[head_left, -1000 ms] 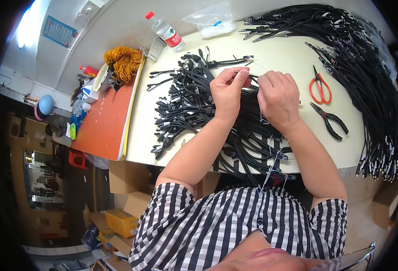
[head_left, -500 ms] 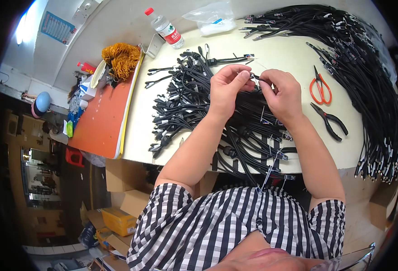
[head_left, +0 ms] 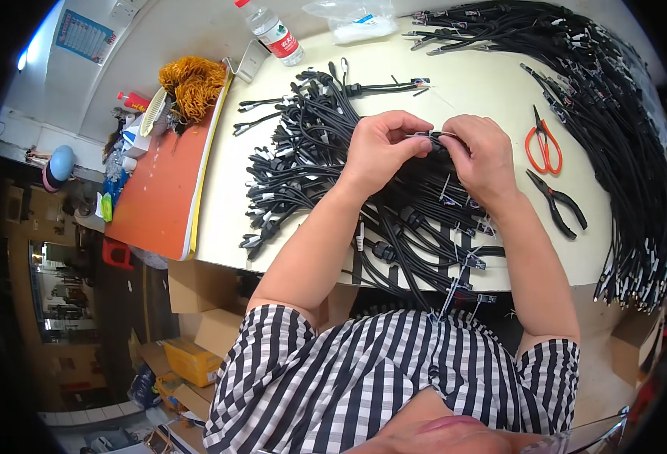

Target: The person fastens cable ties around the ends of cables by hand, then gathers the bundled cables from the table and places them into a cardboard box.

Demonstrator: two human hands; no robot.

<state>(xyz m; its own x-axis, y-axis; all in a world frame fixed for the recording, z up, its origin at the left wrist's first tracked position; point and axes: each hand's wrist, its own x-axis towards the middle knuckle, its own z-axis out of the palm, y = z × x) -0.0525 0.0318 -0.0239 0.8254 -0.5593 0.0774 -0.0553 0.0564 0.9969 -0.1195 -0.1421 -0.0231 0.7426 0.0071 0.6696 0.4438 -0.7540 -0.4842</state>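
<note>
My left hand (head_left: 389,150) is closed, its thumb and fingers pinching the end of a black cable (head_left: 436,139). On the other side of that cable end, my right hand (head_left: 479,153) pinches it too; its exact tip is partly hidden by the fingers. Beneath both hands lies a pile of black cables (head_left: 296,185) with pale tags and connectors toward the left. Thin white cable ties (head_left: 455,261) stick out from the cable ends nearest my body. One cable with stripped, coloured wire ends (head_left: 417,82) lies just beyond my hands.
Red-handled scissors (head_left: 543,147) and black-handled pliers (head_left: 557,204) lie right of my hands. A large cable bundle (head_left: 591,136) curves along the table's right side. At the back stand a water bottle (head_left: 274,34) and a plastic bag (head_left: 356,21). An orange board (head_left: 168,185) borders the left.
My hands have shifted slightly and the fingertips have come closer together around the cable end. The whole view has tilted a little; the tools and cable piles stay in place.
</note>
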